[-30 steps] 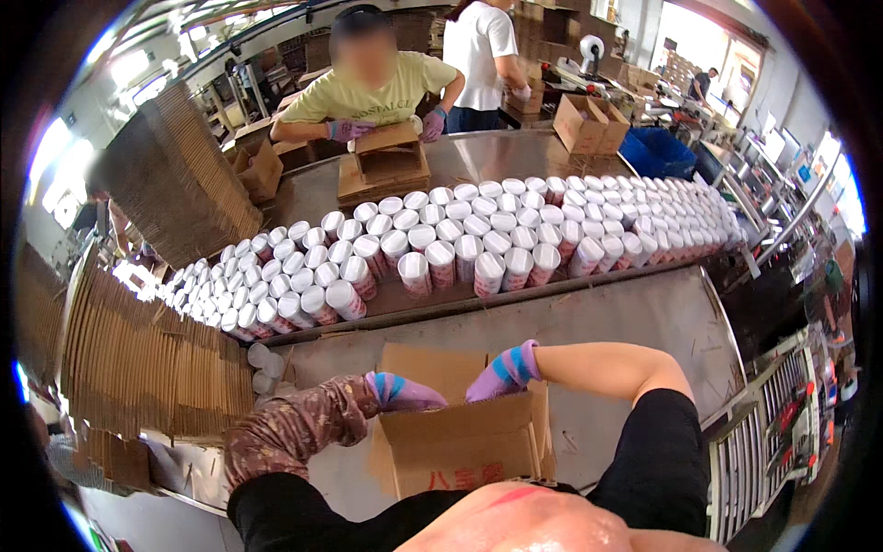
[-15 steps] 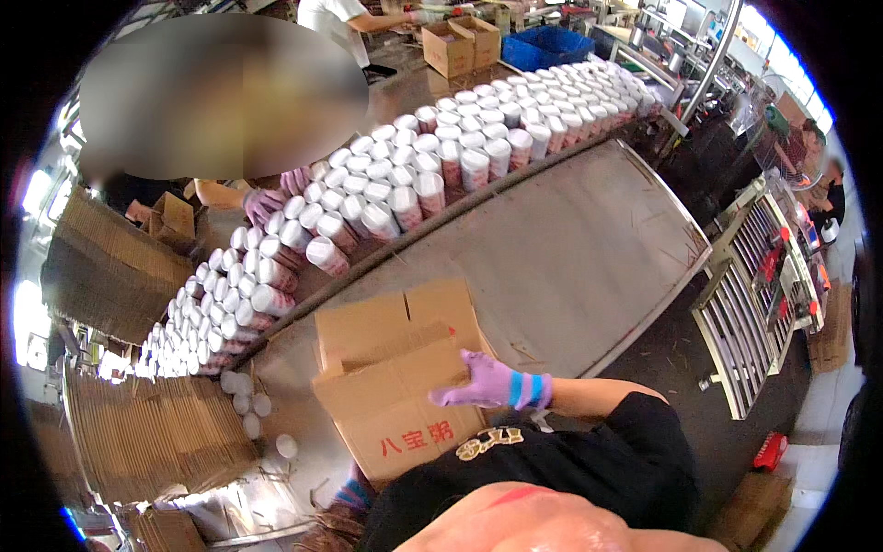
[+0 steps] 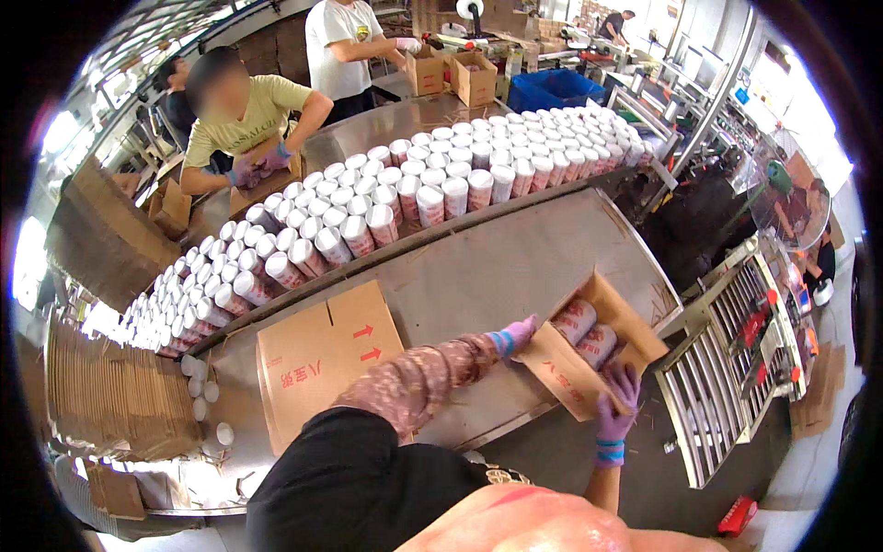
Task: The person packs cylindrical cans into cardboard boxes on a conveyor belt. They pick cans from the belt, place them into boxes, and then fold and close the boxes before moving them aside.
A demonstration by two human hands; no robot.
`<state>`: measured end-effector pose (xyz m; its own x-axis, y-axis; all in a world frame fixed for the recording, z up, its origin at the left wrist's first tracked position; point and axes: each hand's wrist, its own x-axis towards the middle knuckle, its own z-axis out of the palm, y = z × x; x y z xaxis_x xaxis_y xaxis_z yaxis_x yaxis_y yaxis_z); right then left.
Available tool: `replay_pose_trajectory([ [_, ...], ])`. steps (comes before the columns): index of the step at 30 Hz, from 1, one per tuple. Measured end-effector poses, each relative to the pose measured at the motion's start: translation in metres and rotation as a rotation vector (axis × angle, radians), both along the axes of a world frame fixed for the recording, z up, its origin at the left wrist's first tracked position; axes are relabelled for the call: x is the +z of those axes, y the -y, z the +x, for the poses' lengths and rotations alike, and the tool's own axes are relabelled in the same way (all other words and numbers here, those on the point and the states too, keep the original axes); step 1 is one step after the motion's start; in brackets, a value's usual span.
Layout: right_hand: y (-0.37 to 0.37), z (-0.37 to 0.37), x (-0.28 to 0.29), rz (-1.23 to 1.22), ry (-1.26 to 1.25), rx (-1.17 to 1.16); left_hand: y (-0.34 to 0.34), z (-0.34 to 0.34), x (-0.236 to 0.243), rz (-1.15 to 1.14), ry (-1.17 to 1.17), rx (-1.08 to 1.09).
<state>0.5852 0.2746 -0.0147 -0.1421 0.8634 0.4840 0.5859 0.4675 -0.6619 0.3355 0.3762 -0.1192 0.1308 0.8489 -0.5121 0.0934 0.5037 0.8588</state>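
Note:
An open cardboard carton (image 3: 561, 373) is tilted at the table's right front edge, with several white-and-red cans (image 3: 596, 344) lying inside it. My left hand (image 3: 518, 336), in a purple glove with a blue cuff, grips the carton's left end. My right hand (image 3: 620, 405), gloved the same way, holds its near right side, fingers wrapped over the wall. On the table to the left of my left arm lies a flattened carton (image 3: 322, 345) with red arrows.
A long row of upright cans (image 3: 368, 198) lines the raised far ledge. Stacked flat cartons (image 3: 120, 391) stand at left. A roller conveyor (image 3: 708, 396) is at right, a blue crate (image 3: 556, 90) behind. Across the row, a co-worker in a yellow shirt (image 3: 262, 110) handles a box.
Both hands have moved right, from an upright carton before me to the carton of cans. A flattened carton now lies on the table at left. My view has shifted too.

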Motion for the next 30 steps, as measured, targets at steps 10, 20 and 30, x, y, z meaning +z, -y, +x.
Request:
replay_pose_trajectory([
  [10,0.015,-0.021,0.040,0.467,0.307,-0.351,0.077,-0.273,0.148,0.442,-0.974,-0.097],
  [20,0.047,-0.324,-0.008,-0.157,0.642,0.293,0.266,-0.286,0.156,0.263,-1.152,-0.217],
  [30,-0.004,-0.363,0.050,-0.770,0.110,0.664,0.299,-0.301,0.231,0.522,-1.329,-0.245],
])
